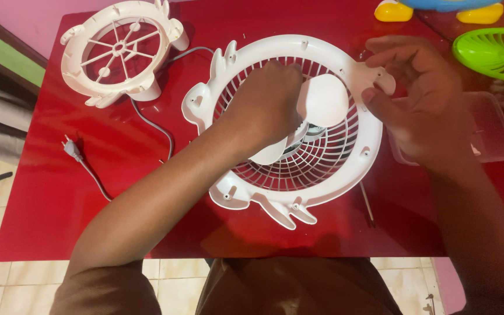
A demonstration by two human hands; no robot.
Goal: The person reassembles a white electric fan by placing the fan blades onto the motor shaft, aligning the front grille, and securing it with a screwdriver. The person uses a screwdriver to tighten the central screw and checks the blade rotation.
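1. Head view: the white fan grille (pixel 298 169) lies flat at the centre of the red table (pixel 48 192), blades (pixel 322 102) facing up.
2. Left hand (pixel 266 108) closes over the hub, apparently steadying the blades.
3. Right hand (pixel 421 99) pinches the grille's rim at 2 o'clock, fingers narrow, bracing it.
4. A second white frame (pixel 121 49) sits at 10 o'clock, its grey cord (pixel 153 125) trailing to 8 o'clock.

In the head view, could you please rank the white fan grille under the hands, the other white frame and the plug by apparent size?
1. Fan grille
2. White frame
3. Plug
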